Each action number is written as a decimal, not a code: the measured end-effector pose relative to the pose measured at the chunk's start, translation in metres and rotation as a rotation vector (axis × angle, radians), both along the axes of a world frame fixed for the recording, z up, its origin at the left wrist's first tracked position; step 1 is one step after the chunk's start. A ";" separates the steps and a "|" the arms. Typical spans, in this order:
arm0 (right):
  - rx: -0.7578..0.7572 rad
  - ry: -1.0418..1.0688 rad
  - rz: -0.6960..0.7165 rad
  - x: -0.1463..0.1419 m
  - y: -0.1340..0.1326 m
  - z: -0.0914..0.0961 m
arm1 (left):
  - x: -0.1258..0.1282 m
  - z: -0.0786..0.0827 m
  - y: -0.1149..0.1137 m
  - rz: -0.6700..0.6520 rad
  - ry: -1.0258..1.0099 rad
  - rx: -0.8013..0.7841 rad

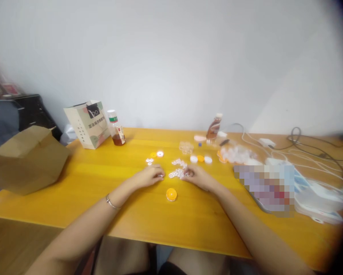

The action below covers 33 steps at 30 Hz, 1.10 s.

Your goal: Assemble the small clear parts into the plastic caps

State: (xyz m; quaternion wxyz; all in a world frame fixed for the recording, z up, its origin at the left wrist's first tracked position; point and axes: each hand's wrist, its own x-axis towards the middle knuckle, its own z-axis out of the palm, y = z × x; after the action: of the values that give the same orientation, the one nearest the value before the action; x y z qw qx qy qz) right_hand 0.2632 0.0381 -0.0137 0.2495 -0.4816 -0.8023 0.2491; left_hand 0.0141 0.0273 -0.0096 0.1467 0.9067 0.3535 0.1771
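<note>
Over the middle of the table, my left hand has its fingers curled together, with a small white piece at the fingertips. Opposite it, my right hand pinches at the edge of a loose pile of white openwork pieces; what lies between its fingers is blurred. Between my forearms and nearer to me lies a round orange disc with a pale rim. Just beyond my left hand are small white round pieces, a yellow disc and a white ring.
White caps and an orange cap sit beyond my right hand, near clear plastic pieces. Bottles and a paper bag stand at the back. A pixelated flat object and cables lie right; brown paper left.
</note>
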 end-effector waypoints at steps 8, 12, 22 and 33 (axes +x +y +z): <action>0.131 0.044 -0.101 -0.007 0.010 -0.015 | 0.019 -0.011 -0.001 0.055 -0.108 0.026; 0.185 0.000 -0.084 -0.010 0.014 -0.022 | 0.026 -0.014 -0.002 0.080 -0.161 0.048; 0.107 0.189 -0.144 -0.016 -0.001 -0.003 | 0.025 -0.011 -0.007 0.148 -0.217 0.186; -0.135 0.580 -0.101 -0.022 -0.008 0.003 | 0.024 -0.011 -0.007 0.125 -0.265 0.184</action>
State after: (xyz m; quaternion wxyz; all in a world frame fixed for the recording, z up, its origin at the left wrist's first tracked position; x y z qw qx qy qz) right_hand 0.2416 0.0299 -0.0111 0.4476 -0.4450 -0.6544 0.4165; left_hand 0.0386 0.0201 -0.0202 0.0972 0.8613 0.3691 0.3355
